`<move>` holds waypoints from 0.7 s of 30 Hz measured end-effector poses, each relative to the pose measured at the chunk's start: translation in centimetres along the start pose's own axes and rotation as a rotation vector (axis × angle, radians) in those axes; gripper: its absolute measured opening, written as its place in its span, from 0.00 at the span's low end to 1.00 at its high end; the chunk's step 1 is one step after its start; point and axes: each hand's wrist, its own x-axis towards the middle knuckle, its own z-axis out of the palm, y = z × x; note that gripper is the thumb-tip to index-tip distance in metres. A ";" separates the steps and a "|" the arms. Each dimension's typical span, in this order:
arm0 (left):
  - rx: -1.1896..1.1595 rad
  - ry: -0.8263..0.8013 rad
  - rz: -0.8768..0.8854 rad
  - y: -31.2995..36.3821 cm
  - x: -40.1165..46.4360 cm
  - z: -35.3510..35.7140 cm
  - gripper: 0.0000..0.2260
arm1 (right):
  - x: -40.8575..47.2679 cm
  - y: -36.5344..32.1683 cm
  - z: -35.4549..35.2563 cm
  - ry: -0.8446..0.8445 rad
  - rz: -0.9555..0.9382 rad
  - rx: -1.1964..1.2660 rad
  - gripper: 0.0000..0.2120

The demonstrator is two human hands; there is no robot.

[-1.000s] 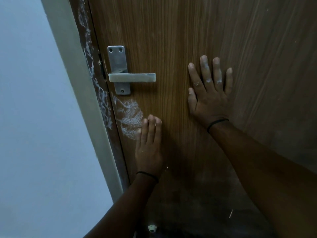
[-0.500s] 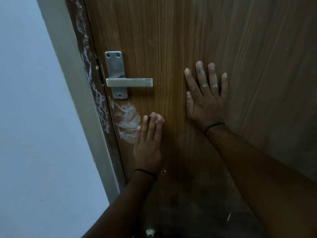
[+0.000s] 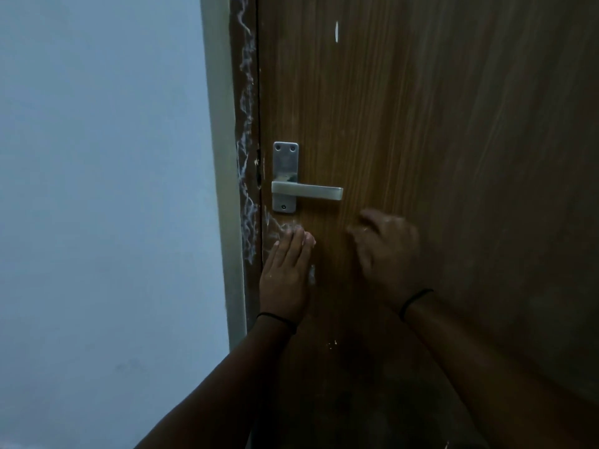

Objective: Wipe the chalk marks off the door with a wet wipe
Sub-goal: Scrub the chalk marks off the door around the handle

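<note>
The brown wooden door [image 3: 437, 140] fills the right of the view. A scribbled chalk patch [image 3: 275, 226] lies just below the metal lever handle [image 3: 308, 190]. My left hand [image 3: 287, 273] presses flat on the door over most of that patch, and a small white bit of the wet wipe [image 3: 311, 275] peeks out at its right edge. My right hand [image 3: 385, 251] is blurred, a little to the right, its fingers bent, with nothing visible in it. More chalk scribbles [image 3: 248, 202] run down the dark door frame strip.
A short white chalk streak [image 3: 336, 30] sits high on the door. Pale specks [image 3: 332, 343] dot the door below my left wrist. A pale jamb [image 3: 223, 189] and a blue-grey wall [image 3: 97, 189] lie to the left.
My left hand has slid up and left onto the chalk patch. My right hand has left its flat spread position on the door, dropped lower and curled its fingers.
</note>
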 end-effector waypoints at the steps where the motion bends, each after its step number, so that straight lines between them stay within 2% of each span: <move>1: 0.004 0.049 0.033 -0.1 0.3 -0.1 0.20 | -0.1 -1.2 0.2 -0.066 -0.076 0.053 0.15; 3: 0.006 0.162 0.086 -0.6 1.1 -0.1 0.14 | 0.0 -3.3 0.8 -0.197 -0.137 0.132 0.13; 5: 0.002 0.244 0.105 -1.0 2.0 -0.3 0.10 | 0.5 -4.5 1.6 -0.251 -0.081 0.206 0.12; 11: -0.085 0.236 0.028 -1.4 2.6 -0.7 0.08 | 1.1 -5.3 2.8 -0.224 0.119 0.387 0.14; 16: -0.327 0.193 -0.269 -0.2 3.0 -1.0 0.04 | 1.3 -5.8 3.1 -0.237 0.161 0.384 0.13; 18: -0.531 0.179 -0.446 0.3 3.0 -1.3 0.04 | 1.3 -6.2 3.1 -0.213 0.159 0.385 0.13; 21: -0.991 0.056 -0.730 0.3 3.1 -2.0 0.06 | 1.5 -6.5 2.7 -0.193 0.191 0.430 0.09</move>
